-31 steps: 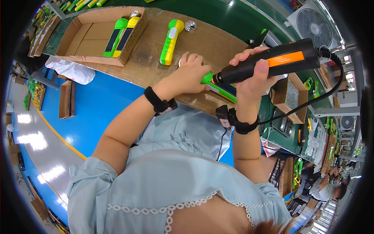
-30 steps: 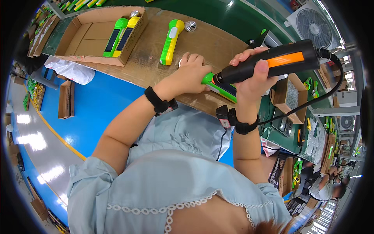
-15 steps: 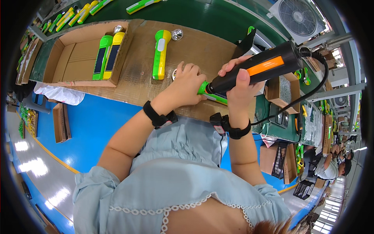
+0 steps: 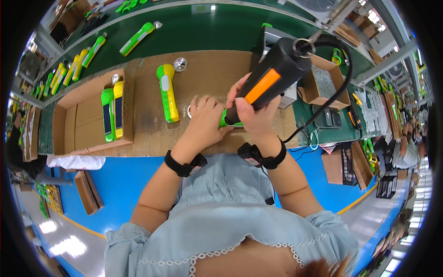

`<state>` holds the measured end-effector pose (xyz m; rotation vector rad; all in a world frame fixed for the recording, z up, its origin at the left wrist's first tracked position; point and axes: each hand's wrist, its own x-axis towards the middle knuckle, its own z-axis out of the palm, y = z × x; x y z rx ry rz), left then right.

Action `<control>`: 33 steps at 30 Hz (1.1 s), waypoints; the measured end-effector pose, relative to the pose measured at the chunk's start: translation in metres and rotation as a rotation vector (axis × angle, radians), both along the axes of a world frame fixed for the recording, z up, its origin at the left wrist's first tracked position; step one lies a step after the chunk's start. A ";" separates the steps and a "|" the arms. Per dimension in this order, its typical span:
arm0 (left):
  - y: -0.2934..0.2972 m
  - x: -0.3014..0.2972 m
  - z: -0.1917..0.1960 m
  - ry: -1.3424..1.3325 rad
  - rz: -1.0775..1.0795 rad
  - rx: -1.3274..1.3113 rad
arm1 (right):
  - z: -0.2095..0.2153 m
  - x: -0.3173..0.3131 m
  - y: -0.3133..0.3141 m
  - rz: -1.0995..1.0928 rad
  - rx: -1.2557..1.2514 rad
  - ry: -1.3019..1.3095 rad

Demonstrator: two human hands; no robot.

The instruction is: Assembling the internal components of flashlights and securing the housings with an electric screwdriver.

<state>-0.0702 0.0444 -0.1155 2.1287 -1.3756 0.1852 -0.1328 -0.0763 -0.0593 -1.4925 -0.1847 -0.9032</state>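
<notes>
Most of the green flashlight part (image 4: 224, 121) is buried under the left hand (image 4: 206, 123), which presses down over it with fingers curled; only a sliver shows. The right hand (image 4: 253, 115) is wrapped tight around a black-and-orange electric screwdriver (image 4: 270, 79), its tip hidden. Both work on a cardboard-topped bench (image 4: 212, 69); beside them lies a green-and-yellow flashlight (image 4: 167, 92), a green conveyor belt (image 4: 207, 32) behind.

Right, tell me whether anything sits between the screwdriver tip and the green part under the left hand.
Nothing visible does. The black and orange electric screwdriver in the right hand comes down straight onto the small green plastic part, which the left hand steadies on the brown cardboard-covered bench.
</notes>
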 end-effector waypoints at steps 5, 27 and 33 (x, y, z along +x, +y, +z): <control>0.006 -0.002 0.009 -0.010 -0.007 0.095 | 0.037 -0.024 -0.005 -0.036 0.236 -0.187; 0.028 -0.020 0.012 -0.084 0.019 0.112 | 0.066 -0.006 -0.090 -0.510 -0.031 -0.030; 0.031 -0.025 0.010 -0.062 0.056 0.099 | 0.048 -0.013 -0.054 -0.201 0.077 -0.048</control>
